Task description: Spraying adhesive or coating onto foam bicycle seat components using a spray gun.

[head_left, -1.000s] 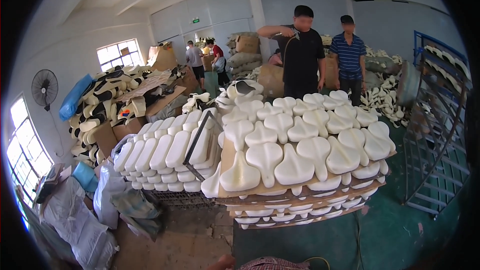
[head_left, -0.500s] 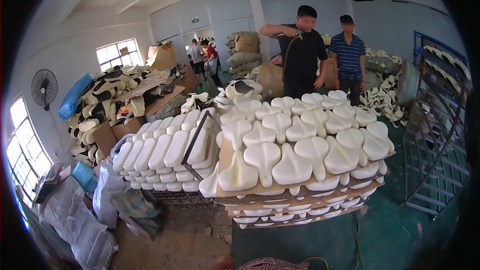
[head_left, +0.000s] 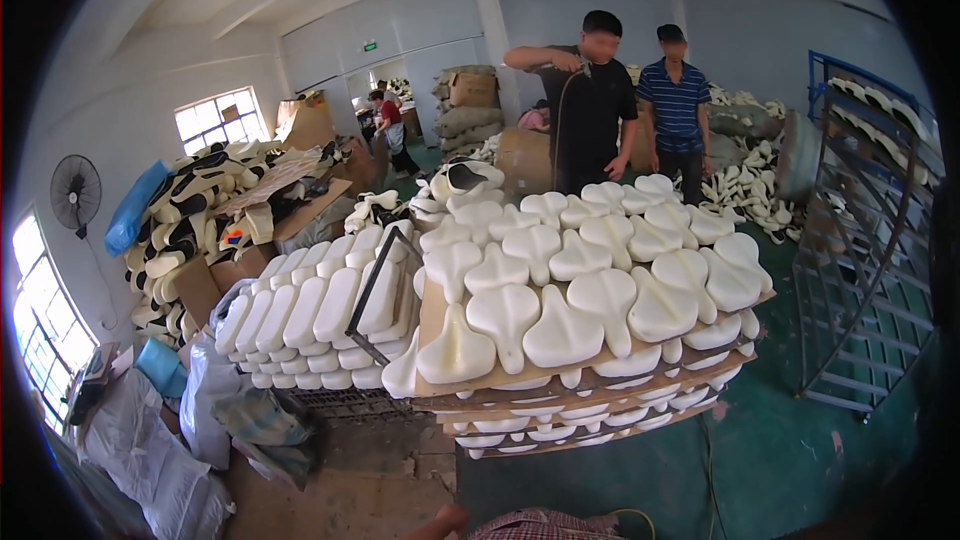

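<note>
A stack of boards (head_left: 520, 387) loaded with white saddle-shaped foam pieces (head_left: 560, 325) stands straight ahead of the wearer, several layers deep, on the green floor (head_left: 800, 460). At the lower edge only a sliver of the wearer shows: a plaid sleeve (head_left: 545, 525) and what may be a fingertip or knuckle (head_left: 445, 520) beside it; the view is too cut off to tell which hand it is or whether its grip is clenched or released. It touches nothing and lies well short of the stack. Left of the stack, a wire crate (head_left: 340, 402) carries rows of white pieces standing on edge. To the right stands a blue metal rack (head_left: 870, 270). Behind the stack, two people (head_left: 630, 105) stand close together; one holds a hose nozzle (head_left: 583, 66).
</note>
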The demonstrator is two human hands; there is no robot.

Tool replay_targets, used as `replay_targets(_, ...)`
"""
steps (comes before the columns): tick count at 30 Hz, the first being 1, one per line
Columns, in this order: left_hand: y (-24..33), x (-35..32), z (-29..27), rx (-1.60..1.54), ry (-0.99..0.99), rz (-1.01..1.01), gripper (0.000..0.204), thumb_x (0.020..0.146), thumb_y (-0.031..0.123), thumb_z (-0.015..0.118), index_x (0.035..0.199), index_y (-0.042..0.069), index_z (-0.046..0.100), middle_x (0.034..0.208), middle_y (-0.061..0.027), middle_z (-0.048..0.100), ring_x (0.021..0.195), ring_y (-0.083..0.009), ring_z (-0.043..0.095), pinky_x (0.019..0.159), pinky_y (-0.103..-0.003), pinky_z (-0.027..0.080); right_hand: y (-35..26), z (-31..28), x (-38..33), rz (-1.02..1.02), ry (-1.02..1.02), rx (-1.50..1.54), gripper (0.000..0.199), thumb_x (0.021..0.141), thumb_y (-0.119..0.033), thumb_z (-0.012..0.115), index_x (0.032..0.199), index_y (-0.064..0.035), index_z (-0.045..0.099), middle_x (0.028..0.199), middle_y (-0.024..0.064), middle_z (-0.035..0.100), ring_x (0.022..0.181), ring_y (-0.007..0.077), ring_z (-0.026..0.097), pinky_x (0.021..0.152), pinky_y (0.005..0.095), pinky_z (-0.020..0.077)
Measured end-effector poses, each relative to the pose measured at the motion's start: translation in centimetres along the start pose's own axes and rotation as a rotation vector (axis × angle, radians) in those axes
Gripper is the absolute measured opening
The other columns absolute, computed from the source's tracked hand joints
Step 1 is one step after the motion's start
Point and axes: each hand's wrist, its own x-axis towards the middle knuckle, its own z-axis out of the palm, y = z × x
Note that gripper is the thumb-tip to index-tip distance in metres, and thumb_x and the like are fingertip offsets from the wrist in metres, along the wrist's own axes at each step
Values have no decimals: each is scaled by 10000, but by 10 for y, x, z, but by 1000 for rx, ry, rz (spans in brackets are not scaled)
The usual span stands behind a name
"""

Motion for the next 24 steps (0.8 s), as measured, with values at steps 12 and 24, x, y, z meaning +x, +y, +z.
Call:
replay_targets(12,84,-3,-85,199,216,309,77,644,131,623,718,109,627,762,-73,621,651,-237,603,546,-391,482,24,-11,-37,106,68,53,490,698,-249,719,1096,-17,552,977,183,611,834,314,613,685,362,526)
replay_targets(24,326,8,-184,-1217,-15,311,236,892,260,539,1022,65,519,853,-73,604,701,-169,615,592,-270,494,74,-33,-58,257,110,465,650,611,-219,724,1172,12,492,1002,158,623,919,270,616,765,369,502)
